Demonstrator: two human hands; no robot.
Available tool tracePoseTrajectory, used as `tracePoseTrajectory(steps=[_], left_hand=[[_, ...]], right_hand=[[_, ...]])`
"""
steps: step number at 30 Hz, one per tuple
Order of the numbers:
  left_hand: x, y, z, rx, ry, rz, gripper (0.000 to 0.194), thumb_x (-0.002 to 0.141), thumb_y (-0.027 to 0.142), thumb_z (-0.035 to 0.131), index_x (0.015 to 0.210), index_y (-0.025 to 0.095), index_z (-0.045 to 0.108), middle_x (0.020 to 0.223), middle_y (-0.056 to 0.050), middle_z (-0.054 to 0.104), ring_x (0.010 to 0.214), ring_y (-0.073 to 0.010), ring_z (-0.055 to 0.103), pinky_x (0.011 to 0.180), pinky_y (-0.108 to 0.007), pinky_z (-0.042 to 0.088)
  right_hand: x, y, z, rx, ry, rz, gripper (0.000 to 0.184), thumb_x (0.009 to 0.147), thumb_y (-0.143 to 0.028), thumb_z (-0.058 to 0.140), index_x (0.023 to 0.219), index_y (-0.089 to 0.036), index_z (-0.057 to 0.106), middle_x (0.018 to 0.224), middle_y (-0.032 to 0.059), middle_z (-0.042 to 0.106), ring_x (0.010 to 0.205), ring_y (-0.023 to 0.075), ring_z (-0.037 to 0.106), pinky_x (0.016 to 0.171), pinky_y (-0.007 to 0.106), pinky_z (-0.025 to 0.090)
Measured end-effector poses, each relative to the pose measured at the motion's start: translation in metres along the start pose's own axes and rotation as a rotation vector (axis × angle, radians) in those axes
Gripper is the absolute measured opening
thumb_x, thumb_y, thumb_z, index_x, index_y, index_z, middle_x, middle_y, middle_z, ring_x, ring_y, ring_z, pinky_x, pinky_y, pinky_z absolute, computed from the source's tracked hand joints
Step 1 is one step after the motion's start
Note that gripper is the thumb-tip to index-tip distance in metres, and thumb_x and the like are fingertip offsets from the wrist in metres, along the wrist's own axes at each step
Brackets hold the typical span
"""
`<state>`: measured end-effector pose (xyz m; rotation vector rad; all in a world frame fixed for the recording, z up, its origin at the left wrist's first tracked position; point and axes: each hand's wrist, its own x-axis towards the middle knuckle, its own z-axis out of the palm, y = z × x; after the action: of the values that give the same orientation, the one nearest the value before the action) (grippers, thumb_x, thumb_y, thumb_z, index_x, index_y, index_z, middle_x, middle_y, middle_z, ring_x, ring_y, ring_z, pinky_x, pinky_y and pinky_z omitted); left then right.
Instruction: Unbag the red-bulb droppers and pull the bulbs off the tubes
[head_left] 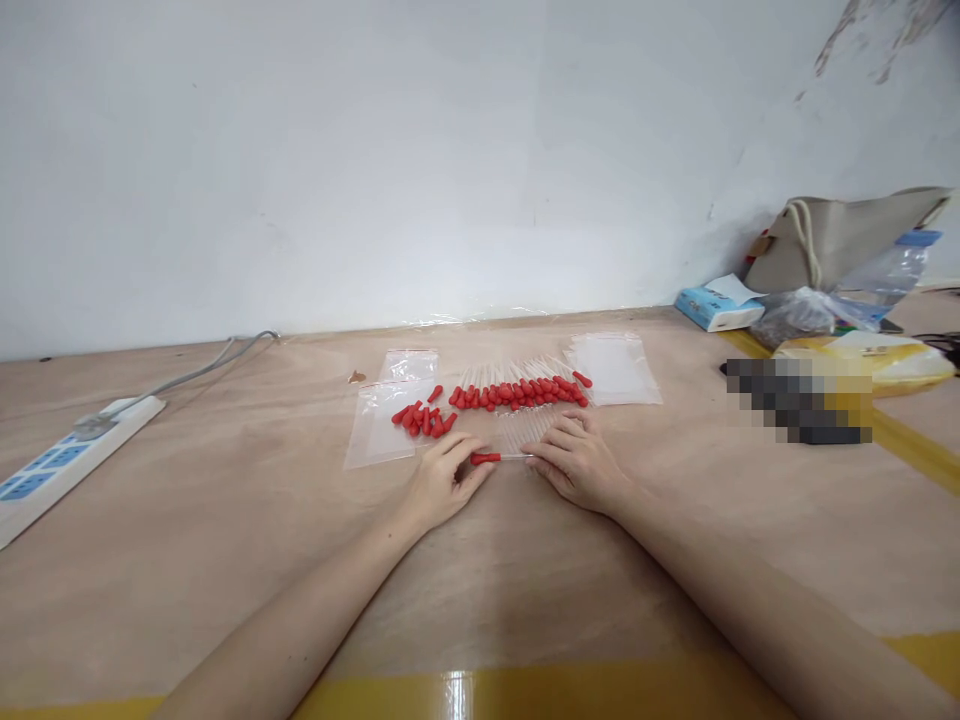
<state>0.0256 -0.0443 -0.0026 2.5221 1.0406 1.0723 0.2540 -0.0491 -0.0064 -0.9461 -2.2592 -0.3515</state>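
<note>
My left hand (450, 482) pinches a red rubber dropper bulb (487, 458) between thumb and fingers, just above the table. In line with it lies a thin clear dropper tube (514, 458), whose other end is in the fingers of my right hand (583, 465). Bulb and tube meet end to end; how far one sits in the other I cannot tell. Several bare clear tubes (517, 432) lie side by side beyond my hands. Behind them is a row of droppers with red bulbs (517, 393), tips facing the wall. Loose red bulbs (420, 420) are heaped at the left.
Clear zip bags (367, 435) lie under and beside the loose bulbs, and another bag (619, 370) lies right of the row. A power strip (71, 460) is at far left. Toward the right stand a tissue pack (720, 305), a grey bag (847, 240) and a plastic bottle (896, 268).
</note>
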Motion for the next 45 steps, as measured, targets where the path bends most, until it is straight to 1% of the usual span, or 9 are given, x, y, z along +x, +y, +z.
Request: tracePoseTrajectory(steps=[4,8,13,22,30,33,38,42,45], left_hand=[[0.002,-0.002,0.004,0.008,-0.111,-0.011,0.021,0.085,0.031,0.048,0.095,0.019,0.062,0.082,-0.004,0.062,0.074,-0.0138,0.057,0.069,-0.026,0.046],[0.004,-0.003,0.001,-0.025,-0.141,-0.054,0.022,0.085,0.034,0.048,0.090,0.019,0.063,0.079,-0.004,0.063,0.071,-0.0141,0.057,0.066,-0.027,0.045],[0.008,-0.004,-0.004,-0.106,-0.190,-0.093,0.020,0.086,0.029,0.046,0.083,0.018,0.063,0.077,-0.004,0.064,0.072,-0.0142,0.057,0.067,-0.026,0.044],[0.010,-0.004,-0.008,-0.123,-0.221,-0.102,0.018,0.085,0.023,0.047,0.076,0.017,0.062,0.070,-0.002,0.061,0.066,-0.0127,0.055,0.062,-0.024,0.041],[0.007,-0.007,-0.009,-0.138,-0.217,-0.091,0.021,0.086,0.024,0.043,0.075,0.017,0.060,0.069,-0.002,0.059,0.066,-0.0126,0.053,0.062,-0.024,0.041],[0.005,-0.009,-0.011,-0.181,-0.154,-0.122,0.022,0.086,0.025,0.043,0.074,0.017,0.060,0.070,-0.002,0.059,0.067,-0.0128,0.054,0.063,-0.025,0.043],[0.000,-0.009,-0.008,-0.207,-0.068,-0.190,0.017,0.084,0.028,0.049,0.084,0.018,0.063,0.079,-0.004,0.063,0.072,-0.0135,0.057,0.067,-0.026,0.046],[0.000,-0.015,-0.008,-0.165,0.187,-0.291,0.021,0.080,0.030,0.054,0.096,0.019,0.061,0.084,-0.004,0.063,0.073,-0.0133,0.058,0.066,-0.026,0.047],[0.006,-0.032,-0.022,-0.127,0.405,-0.389,0.028,0.080,0.032,0.052,0.104,0.019,0.059,0.091,-0.005,0.063,0.077,-0.0136,0.058,0.070,-0.026,0.047]], right_hand=[[0.000,-0.001,-0.001,0.016,-0.031,0.003,0.019,0.086,-0.028,0.047,0.088,-0.024,0.065,0.065,-0.0006,0.058,0.073,0.0130,0.047,0.087,0.035,0.028],[-0.001,0.000,-0.001,0.029,-0.044,0.010,0.019,0.086,-0.028,0.047,0.086,-0.025,0.066,0.062,-0.0013,0.057,0.072,0.0127,0.046,0.087,0.035,0.027],[-0.002,-0.002,-0.002,0.050,-0.026,0.019,0.020,0.086,-0.028,0.046,0.083,-0.024,0.066,0.061,-0.0023,0.060,0.069,0.0118,0.045,0.086,0.034,0.027],[-0.002,-0.003,-0.003,0.058,0.018,-0.028,0.018,0.086,-0.025,0.047,0.088,-0.025,0.065,0.061,-0.0031,0.060,0.067,0.0113,0.044,0.084,0.033,0.028],[-0.006,0.002,-0.003,0.084,0.025,-0.041,0.021,0.085,-0.025,0.047,0.095,-0.028,0.065,0.062,-0.0020,0.058,0.070,0.0128,0.045,0.082,0.033,0.031],[-0.012,0.014,0.001,0.087,0.068,0.031,0.021,0.084,-0.024,0.048,0.096,-0.027,0.066,0.063,-0.0013,0.058,0.070,0.0129,0.046,0.077,0.031,0.032],[-0.016,0.026,0.010,0.026,0.172,0.282,0.018,0.082,-0.032,0.052,0.089,-0.026,0.068,0.067,0.0000,0.062,0.067,0.0126,0.049,0.076,0.032,0.031],[-0.008,0.016,0.013,-0.034,0.217,0.344,0.019,0.082,-0.029,0.052,0.090,-0.026,0.068,0.066,-0.0007,0.065,0.066,0.0123,0.050,0.079,0.032,0.030],[-0.002,0.008,0.012,-0.098,0.198,0.348,0.020,0.082,-0.025,0.050,0.090,-0.026,0.068,0.064,-0.0013,0.065,0.065,0.0122,0.050,0.078,0.032,0.029]])
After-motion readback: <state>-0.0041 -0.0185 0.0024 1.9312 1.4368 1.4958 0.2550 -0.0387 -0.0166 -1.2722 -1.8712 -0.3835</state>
